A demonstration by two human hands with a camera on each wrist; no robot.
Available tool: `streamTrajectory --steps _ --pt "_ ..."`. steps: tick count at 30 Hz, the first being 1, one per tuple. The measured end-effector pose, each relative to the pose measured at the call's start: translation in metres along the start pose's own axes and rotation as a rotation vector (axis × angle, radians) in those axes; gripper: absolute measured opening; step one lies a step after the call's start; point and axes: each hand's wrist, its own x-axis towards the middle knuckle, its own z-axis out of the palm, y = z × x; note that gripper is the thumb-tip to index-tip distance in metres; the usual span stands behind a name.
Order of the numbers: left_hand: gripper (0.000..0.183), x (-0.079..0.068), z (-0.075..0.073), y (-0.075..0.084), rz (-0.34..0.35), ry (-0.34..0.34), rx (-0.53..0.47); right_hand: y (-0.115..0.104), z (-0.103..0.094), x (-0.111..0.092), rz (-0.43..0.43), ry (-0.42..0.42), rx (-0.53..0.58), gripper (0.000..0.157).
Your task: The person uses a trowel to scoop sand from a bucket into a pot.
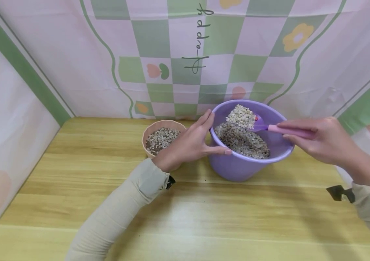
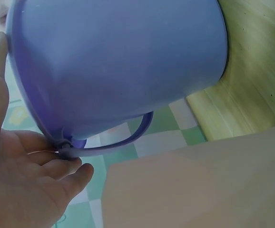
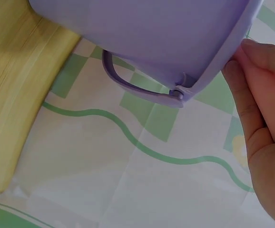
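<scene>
A purple bucket stands on the wooden table, with mixed grey and pale gravel-like grains inside. My right hand grips the pink handle of a small shovel. Its purple blade, heaped with pale grains, is over the bucket's inside. My left hand touches the bucket's left rim, fingers fairly straight and thumb stretched along the front edge. In the left wrist view, those fingers lie beside the bucket's handle. To the left, a peach fluted bowl of similar grains is partly hidden behind my left hand.
The wooden table runs toward me, with a few tiny specks on it. A checkered cloth printed with "Happy" hangs right behind the bucket and bowl. Pale cloth panels flank the table on both sides.
</scene>
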Motion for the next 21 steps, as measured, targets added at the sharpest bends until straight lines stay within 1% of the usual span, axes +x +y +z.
streamTrajectory --steps 5,8,10,12,15,16,18,21 --pt "0.122 -0.006 -0.005 -0.006 0.012 0.009 -0.048 -0.007 -0.002 0.004 -0.006 -0.003 0.005 0.034" --pt "0.124 -0.011 -0.012 -0.010 0.011 0.000 -0.036 -0.009 -0.002 0.006 -0.023 0.002 0.014 0.027" --pt "0.122 -0.015 -0.017 -0.013 0.006 -0.003 -0.020 -0.010 -0.003 0.008 -0.029 -0.004 0.022 0.027" --pt "0.121 -0.019 -0.023 -0.015 0.005 -0.003 0.023 -0.012 -0.004 0.009 -0.027 -0.016 0.028 0.029" --pt "0.117 -0.025 -0.031 -0.021 0.018 -0.006 0.059 -0.013 -0.005 0.010 -0.036 -0.030 0.035 0.036" --pt "0.116 -0.027 -0.033 -0.023 0.026 -0.006 0.070 -0.014 -0.005 0.011 -0.043 -0.029 0.038 0.032" --pt "0.115 -0.031 -0.038 -0.029 0.040 0.004 0.128 -0.014 -0.005 0.013 -0.065 -0.025 0.052 0.029" --pt "0.114 -0.035 -0.045 -0.039 0.058 0.021 0.226 -0.016 -0.004 0.016 -0.099 -0.023 0.087 0.041"
